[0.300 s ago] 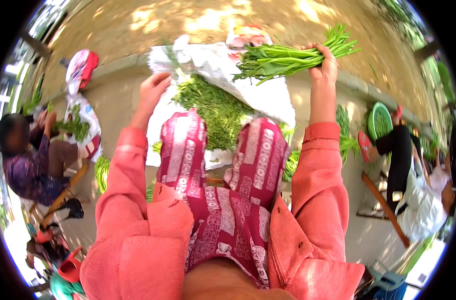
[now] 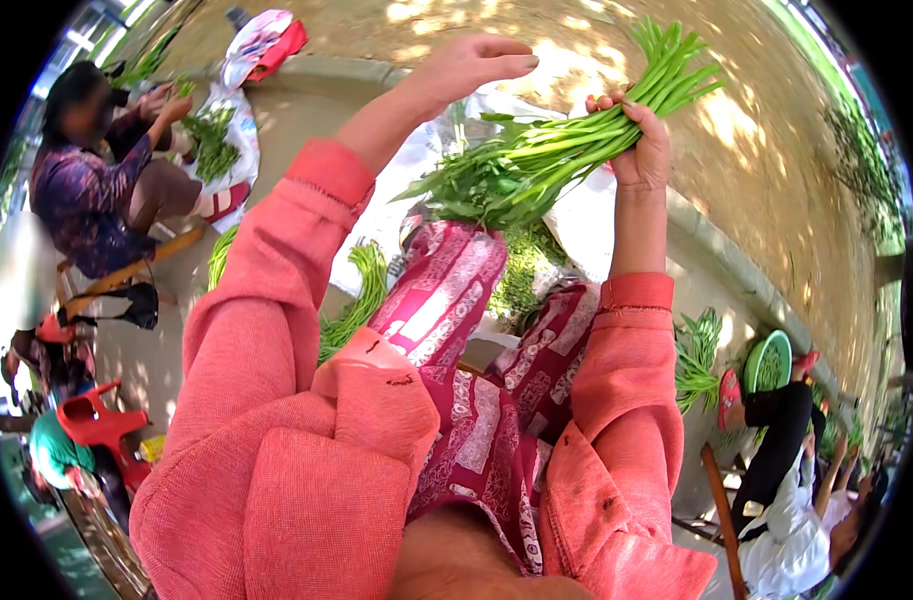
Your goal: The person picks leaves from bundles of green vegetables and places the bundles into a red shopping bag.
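Observation:
My right hand [image 2: 638, 148] grips a bunch of long-stemmed leafy greens [image 2: 541, 155] around its stems. Pale cut-looking stem ends point to the upper right, while the leaves hang toward the lower left, over my knee. Off to the upper left of the bunch, my left hand [image 2: 476, 68] is raised with fingers stretched out and nothing in it. Beneath the bunch lies a white woven sack [image 2: 376, 222], partly covered. A heap of small green leaves [image 2: 524, 275] on it shows between my knees.
Bundles of greens lie on the ground at my left [image 2: 361, 298] and right [image 2: 696, 362]. A seated person [image 2: 96, 185] handles greens on the left. At right, another person [image 2: 784, 535] sits near a green basin [image 2: 786, 350]. A red stool [image 2: 101, 415] stands lower left. A curb [image 2: 731, 265] edges the dirt.
My left hand has moved right and up, closer to the bunch. The bunch has tilted, its leaves lower and its stem ends higher, still in my right hand. The view has turned.

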Demonstrator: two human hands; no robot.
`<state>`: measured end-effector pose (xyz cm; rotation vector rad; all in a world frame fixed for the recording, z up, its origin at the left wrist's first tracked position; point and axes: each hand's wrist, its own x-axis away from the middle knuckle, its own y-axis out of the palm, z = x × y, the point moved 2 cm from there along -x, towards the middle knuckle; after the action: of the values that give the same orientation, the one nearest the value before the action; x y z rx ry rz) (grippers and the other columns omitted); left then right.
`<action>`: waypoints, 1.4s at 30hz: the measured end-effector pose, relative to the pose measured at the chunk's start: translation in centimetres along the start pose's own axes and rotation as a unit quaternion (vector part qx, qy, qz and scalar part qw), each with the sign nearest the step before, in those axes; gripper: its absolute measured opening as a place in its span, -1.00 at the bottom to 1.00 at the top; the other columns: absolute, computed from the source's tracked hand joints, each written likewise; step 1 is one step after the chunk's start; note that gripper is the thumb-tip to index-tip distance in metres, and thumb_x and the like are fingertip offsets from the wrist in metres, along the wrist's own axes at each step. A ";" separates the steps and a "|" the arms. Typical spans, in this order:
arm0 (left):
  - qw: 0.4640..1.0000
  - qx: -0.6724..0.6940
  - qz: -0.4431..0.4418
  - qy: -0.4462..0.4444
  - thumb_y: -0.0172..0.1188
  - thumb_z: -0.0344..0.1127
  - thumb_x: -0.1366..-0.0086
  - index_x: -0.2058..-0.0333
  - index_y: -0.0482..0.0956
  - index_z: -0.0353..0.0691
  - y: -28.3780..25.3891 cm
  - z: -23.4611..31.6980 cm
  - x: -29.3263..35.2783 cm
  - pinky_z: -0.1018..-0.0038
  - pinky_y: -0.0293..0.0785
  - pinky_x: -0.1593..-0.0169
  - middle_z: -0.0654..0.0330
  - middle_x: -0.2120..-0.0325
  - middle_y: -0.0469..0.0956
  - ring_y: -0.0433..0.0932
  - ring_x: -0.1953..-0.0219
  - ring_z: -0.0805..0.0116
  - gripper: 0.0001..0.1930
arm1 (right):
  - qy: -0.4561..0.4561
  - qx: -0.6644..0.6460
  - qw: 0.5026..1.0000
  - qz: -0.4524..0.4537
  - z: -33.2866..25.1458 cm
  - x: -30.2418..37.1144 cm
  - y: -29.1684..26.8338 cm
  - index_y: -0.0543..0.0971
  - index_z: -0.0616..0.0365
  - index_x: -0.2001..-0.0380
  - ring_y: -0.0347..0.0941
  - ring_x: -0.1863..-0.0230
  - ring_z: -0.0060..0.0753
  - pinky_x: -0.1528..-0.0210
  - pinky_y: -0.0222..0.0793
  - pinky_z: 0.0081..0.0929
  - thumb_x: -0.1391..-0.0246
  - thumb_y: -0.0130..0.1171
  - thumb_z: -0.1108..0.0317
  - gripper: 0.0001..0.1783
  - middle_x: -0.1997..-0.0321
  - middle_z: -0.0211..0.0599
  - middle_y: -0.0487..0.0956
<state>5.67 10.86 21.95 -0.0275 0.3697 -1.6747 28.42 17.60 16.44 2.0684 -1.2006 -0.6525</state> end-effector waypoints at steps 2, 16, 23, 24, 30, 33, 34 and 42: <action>0.999 -0.021 -0.025 -0.033 0.18 -0.04 -0.11 0.05 0.43 -0.37 -0.3 0.2 -0.5 0.52 0.28 -0.02 0.12 0.17 0.51 0.44 0.07 0.42 -0.45 | -0.011 0.002 0.997 -0.079 2.5 -0.8 2.3 0.42 0.31 0.33 0.42 0.25 -0.21 -0.01 0.30 -0.18 0.13 0.04 0.49 -0.79 0.38 -0.18 0.46; 0.987 0.065 0.092 -0.114 0.36 -0.06 0.07 0.26 0.54 -0.35 2.0 -4.1 1.2 0.56 0.40 0.21 0.17 0.37 0.55 0.52 0.32 0.44 -0.50 | -0.217 0.465 0.858 0.028 12.4 -0.7 7.8 0.46 0.32 0.38 0.44 0.37 -0.45 0.31 0.35 -0.52 0.13 0.13 0.48 -0.81 0.45 -0.25 0.50; 0.924 0.346 0.159 -0.019 0.16 -0.23 -0.08 0.33 0.53 -0.28 -3.1 -8.4 3.1 0.26 0.51 0.19 0.16 0.47 0.56 0.55 0.43 0.23 -0.75 | -0.111 0.509 0.842 -0.140 12.5 -0.7 8.6 0.22 0.42 -0.06 0.33 -0.06 -0.24 -0.09 0.25 -0.42 0.19 0.26 0.38 -0.28 -0.05 -0.02 0.36; 0.904 0.396 0.163 -0.019 0.09 -0.21 -0.12 0.32 0.54 -0.19 -6.7 -11.3 4.4 0.21 0.50 0.18 0.13 0.45 0.58 0.56 0.42 0.15 -0.79 | -0.097 0.514 0.845 -0.107 12.4 -0.7 9.1 0.22 0.42 -0.07 0.35 -0.04 -0.22 -0.06 0.28 -0.40 0.22 0.27 0.33 -0.24 -0.04 0.01 0.38; 0.855 0.482 0.192 0.013 0.07 -0.28 -0.12 0.42 0.45 -0.25 -14.5 -11.4 10.2 0.13 0.46 0.10 0.20 0.57 0.45 0.49 0.48 0.26 -0.84 | -0.045 0.435 0.894 0.094 7.9 -1.2 2.0 0.23 0.48 -0.07 0.41 0.05 -0.24 0.09 0.39 -0.47 0.20 0.25 0.29 -0.23 -0.01 0.09 0.40; 0.818 0.518 0.249 0.026 0.07 -0.25 -0.11 0.44 0.42 -0.21 -17.5 -13.1 15.2 0.15 0.44 0.13 0.23 0.58 0.39 0.42 0.50 0.30 -0.85 | 0.001 0.447 0.887 0.112 7.9 -0.9 -0.3 0.24 0.49 -0.06 0.44 0.11 -0.29 0.19 0.44 -0.50 0.15 0.19 0.33 -0.30 0.01 0.07 0.41; 0.806 0.528 0.265 0.033 0.07 -0.24 -0.10 0.43 0.40 -0.20 -18.2 -13.5 16.7 0.17 0.43 0.14 0.24 0.58 0.37 0.39 0.51 0.33 -0.84 | 0.006 0.450 0.885 0.118 8.1 -1.0 -0.5 0.25 0.50 -0.05 0.46 0.14 -0.30 0.20 0.44 -0.51 0.13 0.18 0.33 -0.31 0.03 0.05 0.43; 0.677 0.637 0.338 0.143 0.16 -0.30 0.01 0.42 0.32 -0.22 -19.2 -15.3 24.5 0.49 0.28 0.26 0.33 0.59 0.26 0.26 0.52 0.45 -0.77 | 0.058 0.473 0.872 0.108 9.9 -1.2 -0.5 0.40 0.37 0.05 0.49 0.23 -0.40 0.23 0.44 -0.53 0.10 0.16 0.39 -0.51 0.16 -0.14 0.50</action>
<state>-19.89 -7.72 7.66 1.2795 -0.5907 -0.8647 21.31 16.05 9.64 2.5972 -1.8763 0.2590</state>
